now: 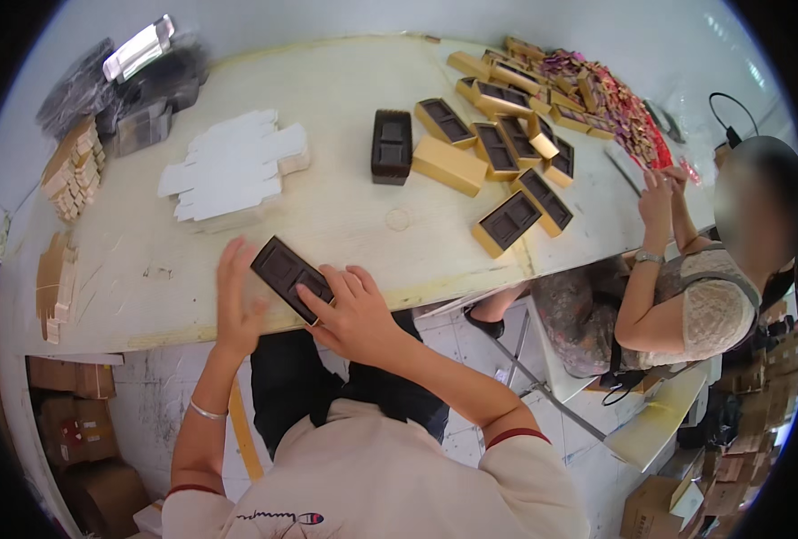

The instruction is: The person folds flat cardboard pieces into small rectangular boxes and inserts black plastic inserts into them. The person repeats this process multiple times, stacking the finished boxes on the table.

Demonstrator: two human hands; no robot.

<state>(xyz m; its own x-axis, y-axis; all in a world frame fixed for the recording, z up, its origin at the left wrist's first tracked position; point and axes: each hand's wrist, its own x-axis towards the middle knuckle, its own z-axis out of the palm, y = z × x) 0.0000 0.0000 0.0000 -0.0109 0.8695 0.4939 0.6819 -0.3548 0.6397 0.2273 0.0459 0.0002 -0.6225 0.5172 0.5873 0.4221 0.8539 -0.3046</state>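
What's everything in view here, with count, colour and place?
Table: one, cream, middle
Dark tray: one, blackish, near edge
Black tray stack: one, black, table centre
Gold boxes: many, gold, table's right half
White card pile: one, white, left of centre
Card bundles: two, tan, table's left end
Plastic bags: several, grey, far left
Packet heap: one, reddish, far right
Co-worker: one, patterned clothing, right
Chair: one, pale yellow, lower right
Cardboard boxes: several, brown, lower corners
Trousers: one, black, lower centre
Shirt: one, cream, lower edge
Left hand: one, bare, beside dark tray
Right hand: one, bare, on dark tray
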